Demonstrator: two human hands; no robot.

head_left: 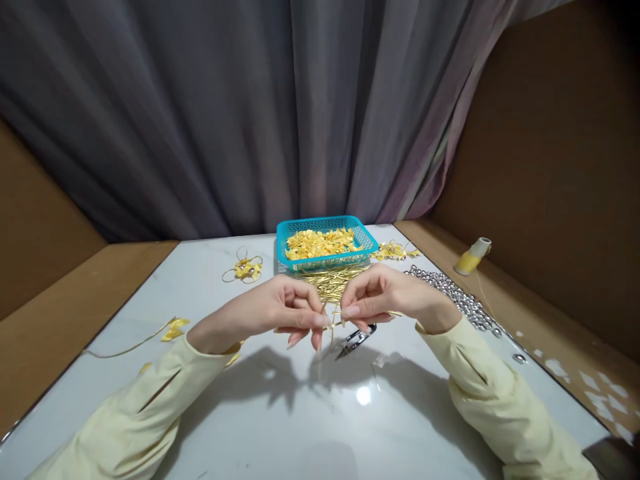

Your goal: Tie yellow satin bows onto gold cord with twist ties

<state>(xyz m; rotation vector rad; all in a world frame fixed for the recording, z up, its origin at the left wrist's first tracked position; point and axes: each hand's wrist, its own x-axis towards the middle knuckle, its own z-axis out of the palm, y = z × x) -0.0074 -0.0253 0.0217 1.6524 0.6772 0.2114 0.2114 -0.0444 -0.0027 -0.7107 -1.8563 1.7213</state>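
Over the middle of the table, my left hand (pixel 293 310) and my right hand (pixel 377 297) face each other with closed fingertips. Each pinches a thin gold strand (pixel 336 325); strands cross in the small gap between the fingers. Whether these are wire or cord I cannot make out. Black-handled thread snips (pixel 356 341) lie on the table just below my right fingers. Behind both hands is a pile of gold strands (pixel 330 283), partly hidden by them. Yellow petal-like pieces (pixel 233 357) show beside my left cuff.
A blue basket (pixel 283 230) of yellow petals stands at the back. Yellow flower clusters (pixel 247 269) lie back left and right, and a petalled strand (pixel 135 347) lies left. Silver beads (pixel 460 293) cover the right edge near a yellow thread spool (pixel 471 257). Brown panels flank the table.
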